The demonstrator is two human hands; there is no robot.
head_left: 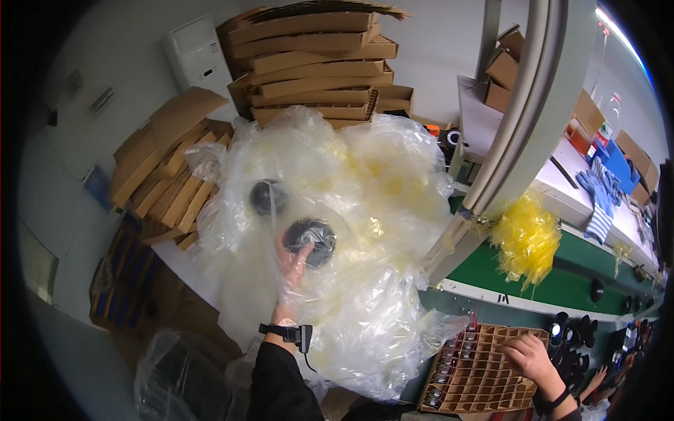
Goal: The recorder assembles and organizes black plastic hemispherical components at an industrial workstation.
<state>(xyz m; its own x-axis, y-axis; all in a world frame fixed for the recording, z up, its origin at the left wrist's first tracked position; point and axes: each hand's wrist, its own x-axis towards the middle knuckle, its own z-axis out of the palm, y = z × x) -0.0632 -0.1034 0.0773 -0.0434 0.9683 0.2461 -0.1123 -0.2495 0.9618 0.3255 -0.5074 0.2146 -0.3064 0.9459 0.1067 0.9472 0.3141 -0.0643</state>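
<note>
A bright strip light [623, 41] glares at the upper right, and crinkled clear plastic [351, 323] throws back white highlights. The fisheye rim falls to black (the pillar [519, 119] bows), with the left side dimmer.

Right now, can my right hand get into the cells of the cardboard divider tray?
Probably yes: your right hand appears over the cardboard divider tray, and nothing visible covers the nearby cells.
</note>
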